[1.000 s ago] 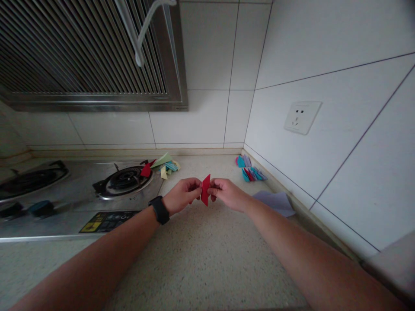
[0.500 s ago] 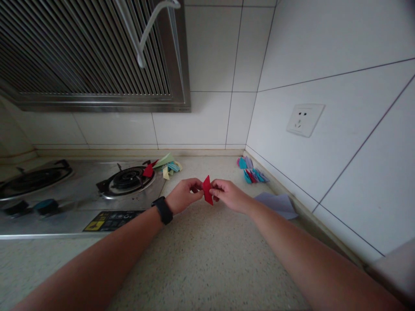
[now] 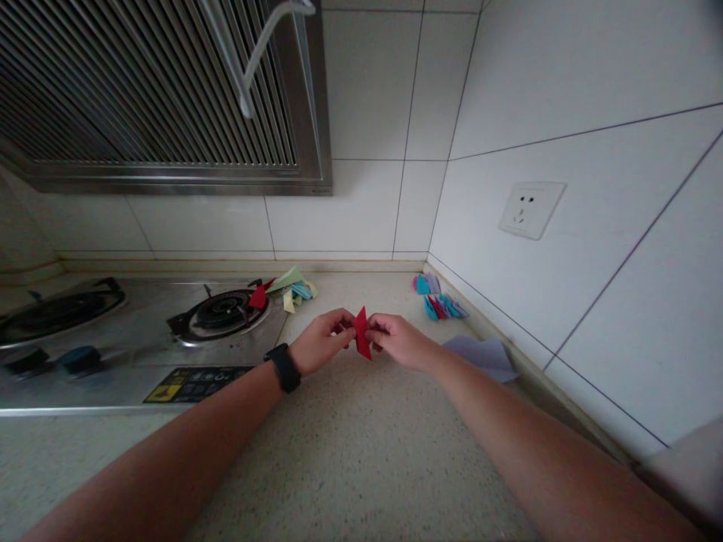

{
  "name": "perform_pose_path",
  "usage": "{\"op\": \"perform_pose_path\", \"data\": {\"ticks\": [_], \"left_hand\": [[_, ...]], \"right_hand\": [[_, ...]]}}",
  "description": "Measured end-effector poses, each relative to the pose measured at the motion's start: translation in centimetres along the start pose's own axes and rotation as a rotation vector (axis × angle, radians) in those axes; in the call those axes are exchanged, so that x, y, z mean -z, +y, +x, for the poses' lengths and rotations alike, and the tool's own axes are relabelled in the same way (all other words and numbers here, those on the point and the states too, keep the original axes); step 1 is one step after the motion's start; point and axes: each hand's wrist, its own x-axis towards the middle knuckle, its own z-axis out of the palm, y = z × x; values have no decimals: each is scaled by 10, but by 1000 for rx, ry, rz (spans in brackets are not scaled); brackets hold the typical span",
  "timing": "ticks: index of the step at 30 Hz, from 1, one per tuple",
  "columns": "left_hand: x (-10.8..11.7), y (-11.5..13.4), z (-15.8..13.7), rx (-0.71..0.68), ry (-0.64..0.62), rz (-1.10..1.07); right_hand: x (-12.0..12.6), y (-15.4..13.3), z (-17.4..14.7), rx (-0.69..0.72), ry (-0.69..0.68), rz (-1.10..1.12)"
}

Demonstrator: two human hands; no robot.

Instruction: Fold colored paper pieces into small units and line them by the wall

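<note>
A folded piece of red paper (image 3: 362, 335), pointed at its upper and lower ends, is held upright between my two hands above the counter. My left hand (image 3: 326, 339), with a black watch on the wrist, pinches its left edge between thumb and fingers. From the other side, my right hand (image 3: 398, 340) grips the right edge the same way, its fingertips partly hidden behind the paper. Past my right hand, a flat lilac paper sheet (image 3: 483, 357) lies on the counter, partly covered by my forearm.
Several folded blue, lilac and red papers (image 3: 443, 306) sit in the back right corner. Yellow, green and blue paper pieces (image 3: 299, 292) lie beside the stove, with red paper (image 3: 259, 296) over the burner's edge. A gas stove (image 3: 141, 331) stands left under a range hood (image 3: 169, 177).
Almost nothing differs. My left fingers have shifted slightly on the red paper, which stays between both hands in nearly the same place.
</note>
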Motion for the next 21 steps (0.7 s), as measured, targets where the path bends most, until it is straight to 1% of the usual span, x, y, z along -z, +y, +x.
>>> {"op": "perform_pose_path", "data": {"ticks": [5,10,15,17,21], "left_hand": [[0,0,-1,-40,27,14],[1,4,-1,-21,-20,-46],[2,5,-1,-47,-80,-77],[2,3,-1,-50,-69,-63],[1,1,0,-15,-3,-17]], "right_hand": [[0,1,0,-7,-30,19],[-2,1,-1,-15,-63,12],[-1,-1,-2,-22,-92,-10],[-1,-2,-3,-30,-88,-6],[-2,-3,-2,-36,-33,22]]}}
